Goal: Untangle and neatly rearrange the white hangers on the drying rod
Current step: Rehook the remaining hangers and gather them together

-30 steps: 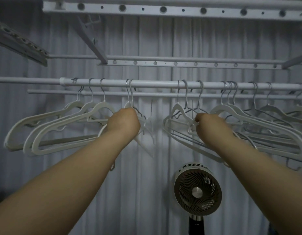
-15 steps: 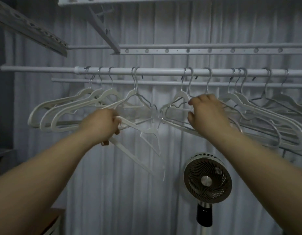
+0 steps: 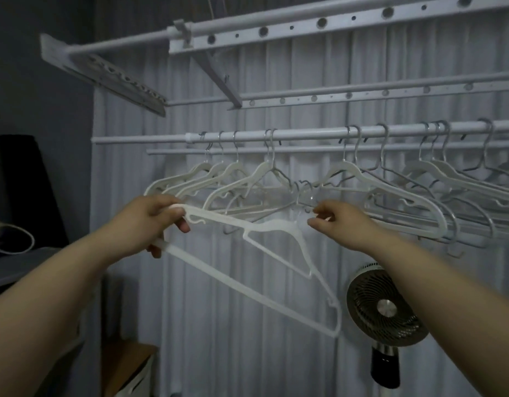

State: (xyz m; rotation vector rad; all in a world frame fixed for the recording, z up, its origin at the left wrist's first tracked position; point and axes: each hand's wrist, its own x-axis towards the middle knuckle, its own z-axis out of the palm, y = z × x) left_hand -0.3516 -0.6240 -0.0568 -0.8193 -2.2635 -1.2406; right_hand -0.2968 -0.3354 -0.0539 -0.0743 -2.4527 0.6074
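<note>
Several white hangers hang by metal hooks from the white drying rod: one bunch at the left, another at the right. My left hand grips the end of a loose white hanger, which is off the rod and slopes down to the right. This hanger's metal hook sits near the tangled hooks between the two bunches. My right hand pinches at that hook cluster with thumb and fingers; what exactly it holds is blurred.
A round fan on a stand sits below my right forearm. Grey curtains hang behind the rods. More perforated rack bars run overhead. A dark shelf with a white cable is at the left, and a wooden box lower left.
My left hand has pulled the loose hanger lower and leftward. My right hand has dropped from the right bunch to the hook tangle in the middle. The view has swung left and down.
</note>
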